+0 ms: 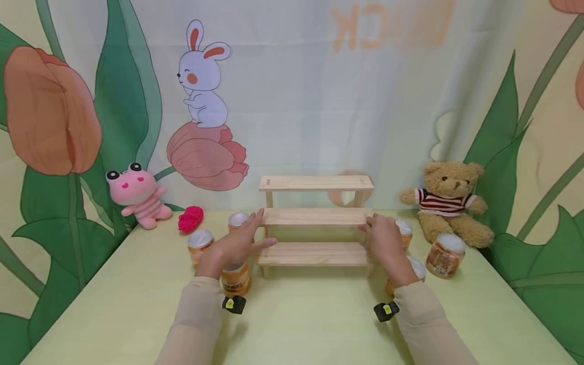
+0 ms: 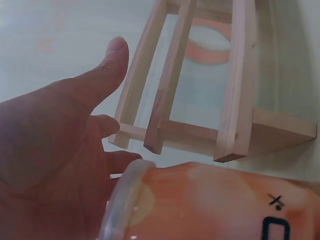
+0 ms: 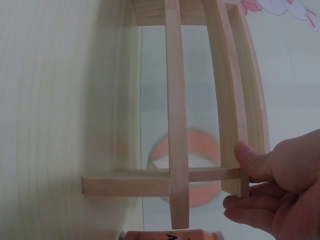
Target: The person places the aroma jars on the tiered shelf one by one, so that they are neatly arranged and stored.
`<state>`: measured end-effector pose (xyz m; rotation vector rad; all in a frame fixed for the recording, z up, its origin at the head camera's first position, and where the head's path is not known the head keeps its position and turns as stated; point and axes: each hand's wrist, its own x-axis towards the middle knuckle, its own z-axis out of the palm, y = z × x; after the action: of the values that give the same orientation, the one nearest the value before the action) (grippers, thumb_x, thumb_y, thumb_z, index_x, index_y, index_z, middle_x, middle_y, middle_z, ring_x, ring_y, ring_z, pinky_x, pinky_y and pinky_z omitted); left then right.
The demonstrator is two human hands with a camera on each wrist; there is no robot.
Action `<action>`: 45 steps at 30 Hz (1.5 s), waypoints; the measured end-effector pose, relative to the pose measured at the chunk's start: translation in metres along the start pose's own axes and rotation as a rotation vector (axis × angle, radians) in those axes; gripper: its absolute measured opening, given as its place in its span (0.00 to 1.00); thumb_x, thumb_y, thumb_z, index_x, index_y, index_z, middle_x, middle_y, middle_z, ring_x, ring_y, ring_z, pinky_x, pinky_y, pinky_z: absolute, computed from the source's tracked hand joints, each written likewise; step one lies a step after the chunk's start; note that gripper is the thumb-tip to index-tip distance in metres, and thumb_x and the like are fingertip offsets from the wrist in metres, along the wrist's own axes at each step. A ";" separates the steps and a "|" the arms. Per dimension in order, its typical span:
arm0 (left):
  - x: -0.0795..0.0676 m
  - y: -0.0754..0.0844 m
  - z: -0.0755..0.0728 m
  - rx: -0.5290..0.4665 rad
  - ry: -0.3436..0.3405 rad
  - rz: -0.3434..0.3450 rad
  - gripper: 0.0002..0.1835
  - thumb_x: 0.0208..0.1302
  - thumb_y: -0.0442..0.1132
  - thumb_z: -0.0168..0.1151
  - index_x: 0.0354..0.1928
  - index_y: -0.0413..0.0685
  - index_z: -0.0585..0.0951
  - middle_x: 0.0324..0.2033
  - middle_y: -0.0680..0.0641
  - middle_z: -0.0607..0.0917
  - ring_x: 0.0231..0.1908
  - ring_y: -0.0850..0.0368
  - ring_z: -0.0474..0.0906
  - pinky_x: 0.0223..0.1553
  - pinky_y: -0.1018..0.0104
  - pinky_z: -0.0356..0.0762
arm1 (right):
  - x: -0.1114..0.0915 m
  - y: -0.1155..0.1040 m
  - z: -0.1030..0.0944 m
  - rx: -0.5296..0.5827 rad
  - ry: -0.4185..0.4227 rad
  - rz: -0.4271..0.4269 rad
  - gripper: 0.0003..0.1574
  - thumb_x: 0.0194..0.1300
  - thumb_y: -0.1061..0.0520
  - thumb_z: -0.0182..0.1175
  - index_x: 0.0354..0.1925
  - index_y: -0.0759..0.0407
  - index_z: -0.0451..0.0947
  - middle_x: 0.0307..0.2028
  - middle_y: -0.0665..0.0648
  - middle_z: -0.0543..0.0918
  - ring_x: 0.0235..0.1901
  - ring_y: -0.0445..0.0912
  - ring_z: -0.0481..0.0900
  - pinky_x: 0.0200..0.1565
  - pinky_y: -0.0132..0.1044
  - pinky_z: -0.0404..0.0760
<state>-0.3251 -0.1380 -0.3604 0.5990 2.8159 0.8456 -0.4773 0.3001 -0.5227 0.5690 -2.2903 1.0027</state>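
Observation:
A three-step wooden shelf point(image 1: 315, 217) stands on the table. At its right end, my right hand point(image 1: 387, 246) pinches the end of the middle board; the right wrist view shows the thumb point(image 3: 248, 159) on one face and fingers around the other. My left hand point(image 1: 234, 246) is held beside the shelf's left end, fingers extended and thumb apart; nothing shows in its grasp. Just under the left hand stands an orange-labelled jar point(image 1: 236, 281), large in the left wrist view. Behind the right wrist, another jar point(image 1: 416, 266) is partly hidden.
Other jars stand at the left, one jar point(image 1: 199, 244) near a pink yarn ball point(image 1: 190, 219), and at the right, one jar point(image 1: 445, 256) before a teddy bear point(image 1: 451, 203). A pink frog toy point(image 1: 139, 195) sits back left. A printed curtain point(image 1: 292, 101) hangs behind the table point(image 1: 315, 324).

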 end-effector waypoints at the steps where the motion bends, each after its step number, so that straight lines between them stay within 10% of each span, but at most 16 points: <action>1: -0.001 -0.001 -0.001 -0.003 0.003 -0.001 0.53 0.69 0.66 0.55 0.80 0.57 0.34 0.79 0.42 0.39 0.77 0.43 0.39 0.72 0.40 0.47 | 0.001 0.007 0.004 -0.031 0.005 0.011 0.18 0.72 0.44 0.60 0.35 0.56 0.87 0.26 0.49 0.76 0.24 0.39 0.75 0.24 0.27 0.71; 8: -0.006 -0.006 -0.010 -0.055 0.015 -0.005 0.57 0.64 0.68 0.59 0.80 0.56 0.35 0.79 0.43 0.39 0.77 0.44 0.35 0.73 0.40 0.44 | -0.009 -0.025 -0.010 -0.038 0.017 0.024 0.14 0.70 0.44 0.63 0.34 0.49 0.87 0.24 0.49 0.76 0.23 0.39 0.75 0.23 0.28 0.73; 11: -0.009 -0.012 -0.015 -0.126 0.048 -0.013 0.57 0.64 0.65 0.62 0.81 0.58 0.36 0.79 0.45 0.38 0.77 0.45 0.33 0.73 0.40 0.42 | -0.015 0.002 -0.004 0.128 0.043 -0.047 0.10 0.72 0.46 0.61 0.38 0.45 0.88 0.26 0.46 0.76 0.24 0.35 0.74 0.22 0.22 0.70; 17: -0.018 -0.039 -0.033 -0.049 0.141 -0.039 0.55 0.67 0.60 0.63 0.80 0.45 0.41 0.78 0.36 0.43 0.76 0.37 0.37 0.72 0.37 0.44 | -0.013 0.002 -0.006 0.090 0.004 -0.034 0.13 0.74 0.51 0.59 0.40 0.56 0.87 0.28 0.51 0.78 0.26 0.39 0.78 0.21 0.26 0.74; 29: -0.044 -0.103 -0.048 -0.258 0.117 -0.157 0.60 0.59 0.59 0.71 0.80 0.47 0.43 0.76 0.32 0.50 0.72 0.29 0.48 0.65 0.30 0.58 | -0.003 -0.193 -0.064 -0.349 -0.097 0.171 0.12 0.68 0.62 0.63 0.33 0.73 0.83 0.25 0.64 0.77 0.28 0.59 0.81 0.30 0.50 0.82; 45: -0.045 -0.152 -0.031 -0.576 0.130 -0.229 0.45 0.60 0.50 0.73 0.72 0.35 0.64 0.64 0.33 0.71 0.64 0.36 0.65 0.65 0.41 0.67 | -0.001 -0.204 -0.064 -0.320 -0.102 0.191 0.12 0.68 0.62 0.63 0.32 0.74 0.83 0.24 0.63 0.76 0.27 0.58 0.81 0.28 0.48 0.81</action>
<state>-0.3420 -0.2877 -0.4184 0.1360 2.4805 1.5921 -0.3376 0.2215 -0.3818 0.2773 -2.5655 0.6805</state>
